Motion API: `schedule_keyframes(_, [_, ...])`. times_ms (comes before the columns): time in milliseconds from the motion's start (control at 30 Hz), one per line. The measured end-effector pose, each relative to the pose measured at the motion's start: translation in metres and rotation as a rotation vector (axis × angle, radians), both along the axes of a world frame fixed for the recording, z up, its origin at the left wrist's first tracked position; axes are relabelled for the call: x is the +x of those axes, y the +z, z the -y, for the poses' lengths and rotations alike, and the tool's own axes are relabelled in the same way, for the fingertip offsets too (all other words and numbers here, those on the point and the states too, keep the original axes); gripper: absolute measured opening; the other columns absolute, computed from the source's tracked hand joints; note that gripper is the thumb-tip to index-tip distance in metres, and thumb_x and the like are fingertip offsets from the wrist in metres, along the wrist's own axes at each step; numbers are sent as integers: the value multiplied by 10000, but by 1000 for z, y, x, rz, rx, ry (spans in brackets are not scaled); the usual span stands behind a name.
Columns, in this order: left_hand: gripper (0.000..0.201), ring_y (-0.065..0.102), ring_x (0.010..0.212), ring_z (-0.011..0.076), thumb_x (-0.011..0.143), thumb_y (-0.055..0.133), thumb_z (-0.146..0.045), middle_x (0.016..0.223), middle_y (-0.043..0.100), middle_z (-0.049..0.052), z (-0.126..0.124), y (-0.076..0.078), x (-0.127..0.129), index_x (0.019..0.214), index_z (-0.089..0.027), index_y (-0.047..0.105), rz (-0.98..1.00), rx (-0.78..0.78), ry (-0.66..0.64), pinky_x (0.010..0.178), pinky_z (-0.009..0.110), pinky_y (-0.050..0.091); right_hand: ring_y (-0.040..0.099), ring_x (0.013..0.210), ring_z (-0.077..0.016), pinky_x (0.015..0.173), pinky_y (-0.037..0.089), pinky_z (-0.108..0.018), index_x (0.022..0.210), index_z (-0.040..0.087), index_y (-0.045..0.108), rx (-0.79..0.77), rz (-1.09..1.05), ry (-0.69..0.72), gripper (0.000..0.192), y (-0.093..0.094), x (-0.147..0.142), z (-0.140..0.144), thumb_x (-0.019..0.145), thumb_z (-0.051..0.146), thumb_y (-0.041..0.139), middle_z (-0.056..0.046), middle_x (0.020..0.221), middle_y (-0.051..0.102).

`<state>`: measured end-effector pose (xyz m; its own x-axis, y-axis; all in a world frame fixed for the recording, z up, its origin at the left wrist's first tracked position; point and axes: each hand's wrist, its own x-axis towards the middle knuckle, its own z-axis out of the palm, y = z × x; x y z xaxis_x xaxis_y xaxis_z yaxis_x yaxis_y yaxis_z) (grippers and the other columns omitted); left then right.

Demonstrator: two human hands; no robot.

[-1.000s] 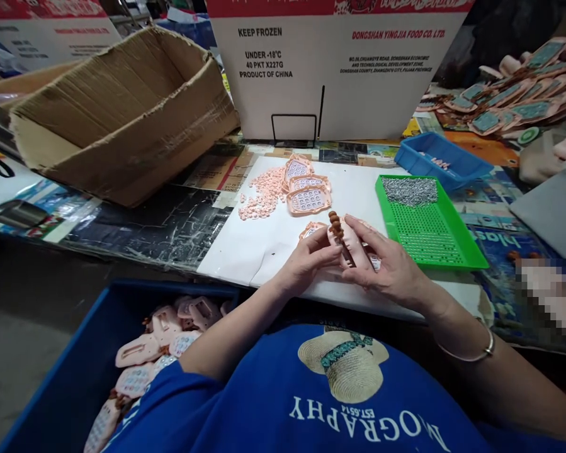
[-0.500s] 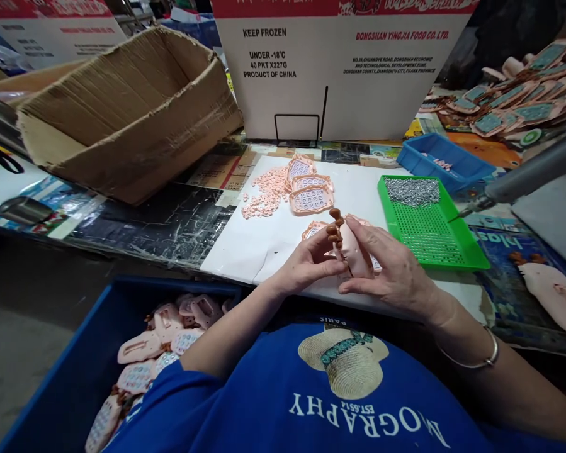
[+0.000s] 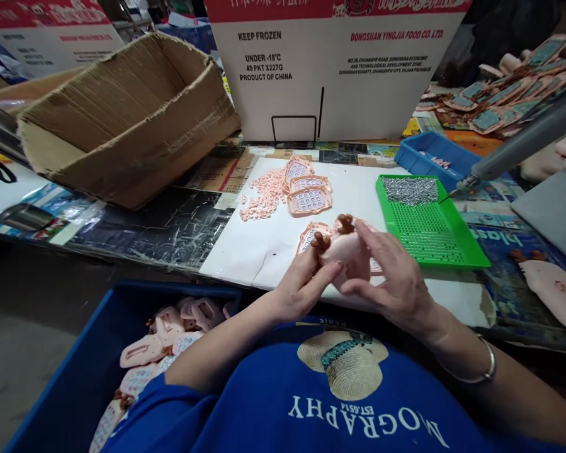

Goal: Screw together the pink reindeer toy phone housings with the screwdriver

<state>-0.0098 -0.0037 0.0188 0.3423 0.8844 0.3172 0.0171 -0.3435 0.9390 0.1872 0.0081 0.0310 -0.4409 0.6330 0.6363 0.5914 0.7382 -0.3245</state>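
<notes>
Both my hands hold a pale pink plastic toy phone casing (image 3: 343, 250) with brown antler-shaped pieces at its top, just above the near side of the white board (image 3: 245, 251). My left hand (image 3: 299, 286) grips the casing's left side, thumb across its face. Around the right side curl the fingers and thumb of my right hand (image 3: 398, 283). Partly behind the hands lie keypad shells (image 3: 308, 236). Farther back, more pink keypad shells (image 3: 310, 200) rest beside a heap of small pink pieces (image 3: 264, 196).
A green tray (image 3: 471, 245) holds small silver screws (image 3: 411, 190); an electric screwdriver (image 3: 509, 148) hangs over its right side. Behind it is a blue bin (image 3: 408, 154). An open cardboard box (image 3: 136, 151) stands left. Below, a blue crate (image 3: 70, 371) holds several assembled casings.
The casing has turned in my hands, so its smooth face and both antlers now show. My left thumb has shifted onto that face. The view has moved slightly.
</notes>
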Motion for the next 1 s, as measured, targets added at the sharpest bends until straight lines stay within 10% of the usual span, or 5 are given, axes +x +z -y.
schedule_keyframes(133, [392,641,1129,272,1009,508,-387,1208,682,131,11,8,-15,1320,-157,572,-110,-52,-173,1003,385,514,645,764,-161,642,539,-261,994,186,683,-309,-244,135,257,6,8,3,1017,427,596,-49,877,694])
schedule_keyframes(267, [375,637,1072,253,1010,492,-437,1140,686,113,20,5,-12,1239,-164,608,-74,-119,-61,977,368,505,543,653,-118,600,474,-237,776,200,599,-399,-430,132,279,1,6,10,939,393,718,21,717,586])
schedule_keyframes(500, [317,618,722,181,973,566,-431,813,685,60,25,2,-13,1070,-148,672,-137,-180,-107,697,291,494,581,694,-141,623,493,-262,792,193,642,-572,-416,185,213,-12,9,21,937,336,704,3,745,616])
schedule_keyframes(667, [332,684,863,206,978,567,-393,956,734,78,30,-2,-15,1195,-162,667,-99,-242,-148,780,295,539,601,673,-147,606,493,-270,780,194,662,-476,-428,134,223,-17,11,33,952,332,697,-3,723,646])
schedule_keyframes(1000, [313,722,886,180,959,587,-249,1065,745,76,28,-17,-14,1266,-215,634,-55,262,114,781,263,571,701,856,-180,745,580,-294,1147,176,699,-413,-372,203,272,-19,13,32,976,386,677,-68,977,744])
